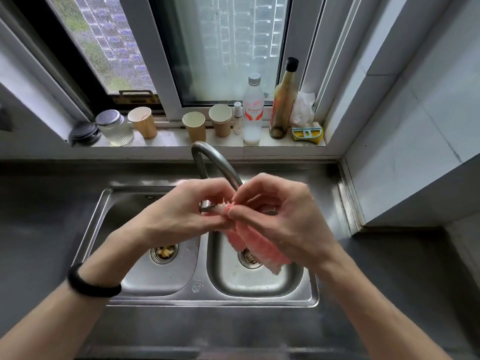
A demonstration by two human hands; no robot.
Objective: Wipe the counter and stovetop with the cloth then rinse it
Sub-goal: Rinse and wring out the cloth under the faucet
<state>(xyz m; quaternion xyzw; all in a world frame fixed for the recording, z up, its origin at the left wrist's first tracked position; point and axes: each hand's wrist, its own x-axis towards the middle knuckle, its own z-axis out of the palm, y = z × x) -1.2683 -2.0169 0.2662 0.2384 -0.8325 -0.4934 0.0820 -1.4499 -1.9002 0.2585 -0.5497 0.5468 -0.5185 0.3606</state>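
Left fingers: the fingers (207,197) of the left hand (179,211) are pinched together on the top edge of the cloth.
Right fingers: the fingers (249,194) of the right hand (283,216) are pinched on that same edge, tip to tip with the left ones.
Cloth: the pink cloth (255,246) is fuzzy, with a thin white frayed edge at the top. It hangs down from both hands in soft folds, and its low end has a pale corner.
Where the cloth is: it hangs over the right bowl of the sink (310,294), above that bowl's drain (249,258), just under the tap.
Tap: the bent metal tap (207,162) comes up from the back edge of the sink and ends right behind the fingers. I cannot tell if water is running.
Wrist: a black hair band (91,284) sits on the left arm.
Left bowl: its drain (164,252) has yellow food bits in it.
Counter: the grey metal counter (39,229) goes all around the sink.
Window sill: at the back edge of the counter, the window sill (168,141) holds a glass jar (115,127), three paper cups (194,126), a clear bottle (253,110), a tall dark-capped bottle (283,100) and a yellow brush (307,132) in the right corner.
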